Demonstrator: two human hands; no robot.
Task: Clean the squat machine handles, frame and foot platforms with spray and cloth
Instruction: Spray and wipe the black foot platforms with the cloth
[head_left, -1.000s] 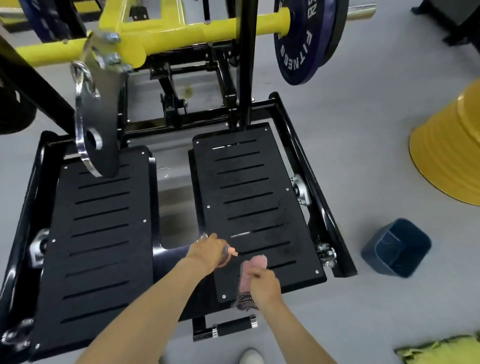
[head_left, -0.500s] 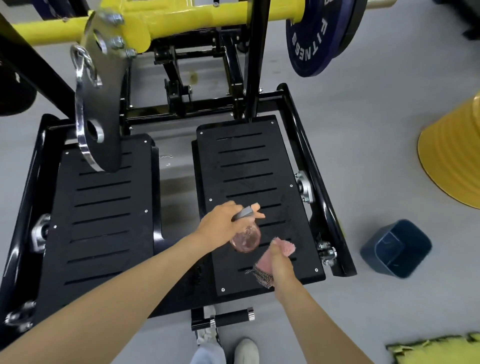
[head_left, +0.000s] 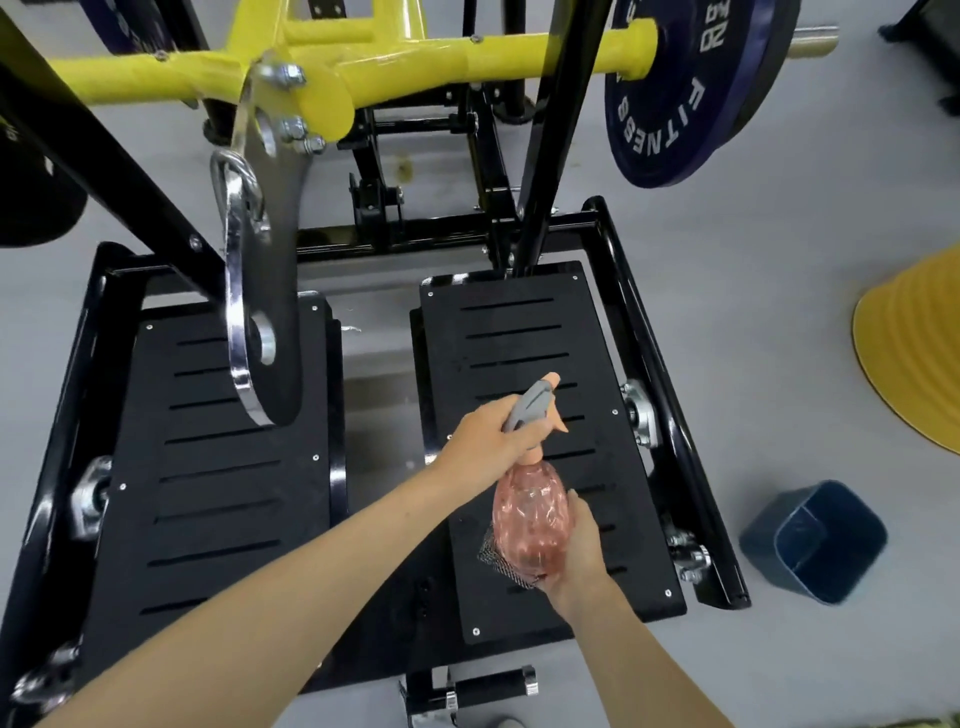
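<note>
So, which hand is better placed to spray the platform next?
Probably left: the left hand grips the spray bottle by its trigger head above the right foot platform; the right hand holds the cloth.

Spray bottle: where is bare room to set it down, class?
Free: left foot platform, nearer than the hanging steel plate; grey floor between right frame rail and blue bin. Crowded: right foot platform under left hand and right hand.

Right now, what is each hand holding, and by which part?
The left hand grips the pink spray bottle at its neck, below the grey trigger head. The right hand grips a bunched cloth.
</note>
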